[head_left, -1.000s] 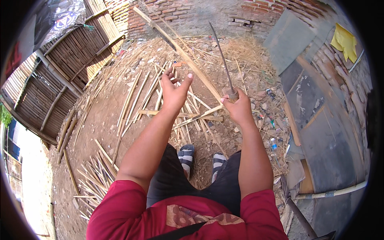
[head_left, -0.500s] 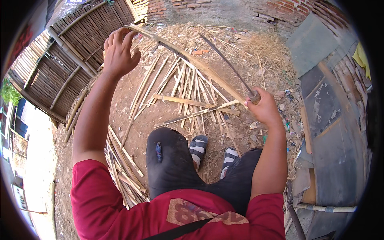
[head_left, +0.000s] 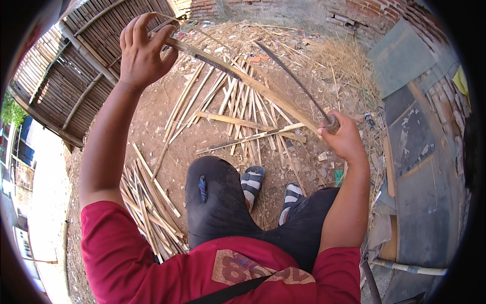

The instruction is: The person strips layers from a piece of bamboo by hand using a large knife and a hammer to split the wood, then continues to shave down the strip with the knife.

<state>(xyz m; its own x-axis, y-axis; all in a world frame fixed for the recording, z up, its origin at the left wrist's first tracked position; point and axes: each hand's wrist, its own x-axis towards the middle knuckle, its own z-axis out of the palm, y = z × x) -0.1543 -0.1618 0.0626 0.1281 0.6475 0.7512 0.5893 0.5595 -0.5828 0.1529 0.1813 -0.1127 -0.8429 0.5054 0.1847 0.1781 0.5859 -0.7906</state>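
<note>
A pale tan split bamboo strip (head_left: pixel 243 78) with a darker brown weathered end crosses the upper middle of the frame beside a dark grey curved metal blade (head_left: pixel 291 76), above straw-yellow bamboo slats (head_left: pixel 238 116) scattered on reddish-brown bare earth (head_left: pixel 152 126). At the lower centre, a red short-sleeved shirt (head_left: pixel 126 258) with a faded tan print meets black trousers (head_left: pixel 217 202) marked by a small blue patch, over black-and-white striped sandals (head_left: pixel 251 181). Orange-red brick wall (head_left: pixel 354 15) lines the top right, a grey-brown woven bamboo panel (head_left: pixel 66 76) the upper left.

Harsh sunlight; sharp (fisheye-bent rim)
</note>
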